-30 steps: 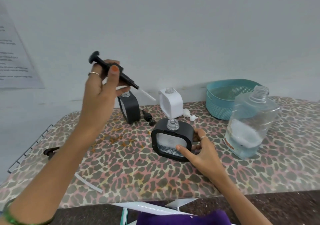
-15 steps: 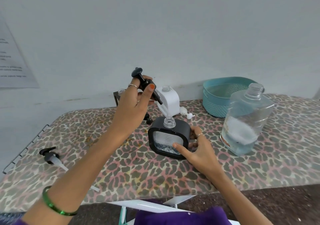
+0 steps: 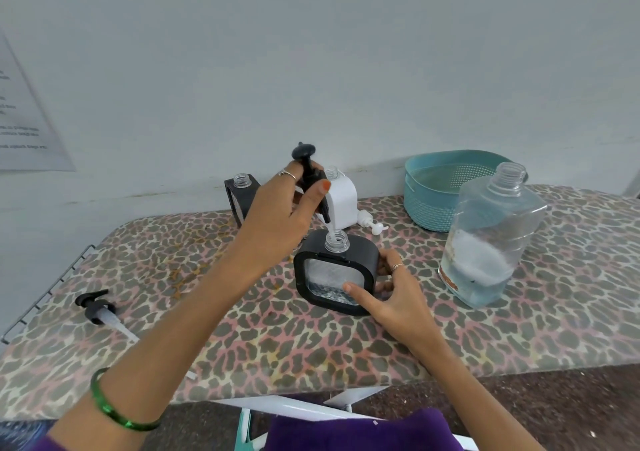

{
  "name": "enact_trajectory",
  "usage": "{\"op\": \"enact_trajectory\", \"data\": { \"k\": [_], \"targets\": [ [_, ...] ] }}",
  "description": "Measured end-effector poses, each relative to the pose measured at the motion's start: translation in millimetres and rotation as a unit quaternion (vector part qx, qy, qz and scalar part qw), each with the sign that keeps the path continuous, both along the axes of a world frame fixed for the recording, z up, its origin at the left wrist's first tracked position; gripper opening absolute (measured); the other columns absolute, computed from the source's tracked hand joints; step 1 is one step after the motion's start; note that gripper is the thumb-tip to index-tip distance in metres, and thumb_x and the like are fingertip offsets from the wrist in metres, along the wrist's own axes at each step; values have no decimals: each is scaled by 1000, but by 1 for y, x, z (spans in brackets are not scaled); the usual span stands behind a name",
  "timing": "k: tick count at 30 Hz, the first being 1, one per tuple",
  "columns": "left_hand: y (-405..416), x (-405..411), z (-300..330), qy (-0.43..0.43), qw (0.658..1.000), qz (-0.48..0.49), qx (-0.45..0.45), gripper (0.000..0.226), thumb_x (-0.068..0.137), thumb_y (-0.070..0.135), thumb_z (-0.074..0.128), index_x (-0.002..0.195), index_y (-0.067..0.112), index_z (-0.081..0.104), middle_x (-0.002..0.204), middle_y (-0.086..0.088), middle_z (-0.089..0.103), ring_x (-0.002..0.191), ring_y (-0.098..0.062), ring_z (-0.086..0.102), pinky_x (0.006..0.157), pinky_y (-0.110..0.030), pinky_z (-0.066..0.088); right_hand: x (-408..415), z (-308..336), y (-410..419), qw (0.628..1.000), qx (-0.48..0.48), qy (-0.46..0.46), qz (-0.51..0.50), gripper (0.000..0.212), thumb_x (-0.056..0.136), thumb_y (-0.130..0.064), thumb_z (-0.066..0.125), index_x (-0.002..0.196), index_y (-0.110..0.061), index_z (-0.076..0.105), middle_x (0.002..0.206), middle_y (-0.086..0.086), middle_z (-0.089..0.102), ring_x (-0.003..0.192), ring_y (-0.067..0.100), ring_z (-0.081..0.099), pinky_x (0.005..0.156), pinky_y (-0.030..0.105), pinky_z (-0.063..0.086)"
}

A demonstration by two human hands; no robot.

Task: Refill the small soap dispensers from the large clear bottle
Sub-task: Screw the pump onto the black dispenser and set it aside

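A black square dispenser (image 3: 337, 270) with a clear window stands uncapped at the table's middle. My right hand (image 3: 391, 291) grips its right side, thumb on the window. My left hand (image 3: 282, 215) holds a black pump head (image 3: 308, 166) above it, the white tube tip entering the open neck. A second black dispenser (image 3: 240, 194) and a white dispenser (image 3: 341, 199), both uncapped, stand behind. The large clear bottle (image 3: 491, 235), uncapped and holding a little liquid, stands to the right.
A teal basket (image 3: 436, 190) sits at the back right by the wall. Another black pump (image 3: 98, 308) lies on the leopard-print table (image 3: 242, 329) at the left, and a white pump (image 3: 372, 223) lies beside the white dispenser. A wire rack edge runs along the far left.
My left hand brought the black pump down and right from head height to the front dispenser's neck, turning it upright. My right hand kept its grip on the dispenser.
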State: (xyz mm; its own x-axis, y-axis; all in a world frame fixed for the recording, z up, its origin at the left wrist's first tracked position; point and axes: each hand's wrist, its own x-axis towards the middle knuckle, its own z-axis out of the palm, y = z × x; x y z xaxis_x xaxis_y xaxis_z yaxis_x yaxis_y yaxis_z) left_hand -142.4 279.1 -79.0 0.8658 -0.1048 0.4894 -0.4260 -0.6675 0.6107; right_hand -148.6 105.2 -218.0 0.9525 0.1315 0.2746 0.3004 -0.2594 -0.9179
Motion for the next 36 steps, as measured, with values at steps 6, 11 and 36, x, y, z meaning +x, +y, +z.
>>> {"op": "enact_trajectory", "data": {
  "k": [6, 11, 36],
  "targets": [
    [-7, 1, -15, 33, 998, 4, 53, 27, 94, 33, 52, 115, 18, 58, 95, 8, 62, 79, 5, 56, 70, 2, 38, 2, -5, 0, 1000, -3, 4, -5, 54, 75, -47, 76, 119, -32, 47, 104, -11, 64, 86, 7, 65, 74, 36, 56],
    [-9, 2, -14, 36, 998, 17, 44, 30, 91, 39, 55, 116, 21, 60, 97, 8, 65, 82, 2, 59, 70, -3, 40, 3, -4, 0, 1000, 2, 4, -2, 53, 75, -45, 77, 117, -33, 47, 103, -11, 65, 87, 7, 66, 73, 37, 57],
    [-10, -3, -50, 34, 996, 11, 79, 37, 88, 33, 61, 121, 15, 60, 110, 6, 56, 97, -3, 49, 87, -12, 37, -1, 1, 1, 1000, 22, 3, 2, 51, 76, -36, 78, 116, -25, 49, 98, -10, 64, 84, 7, 66, 68, 24, 56]
  ]
}}
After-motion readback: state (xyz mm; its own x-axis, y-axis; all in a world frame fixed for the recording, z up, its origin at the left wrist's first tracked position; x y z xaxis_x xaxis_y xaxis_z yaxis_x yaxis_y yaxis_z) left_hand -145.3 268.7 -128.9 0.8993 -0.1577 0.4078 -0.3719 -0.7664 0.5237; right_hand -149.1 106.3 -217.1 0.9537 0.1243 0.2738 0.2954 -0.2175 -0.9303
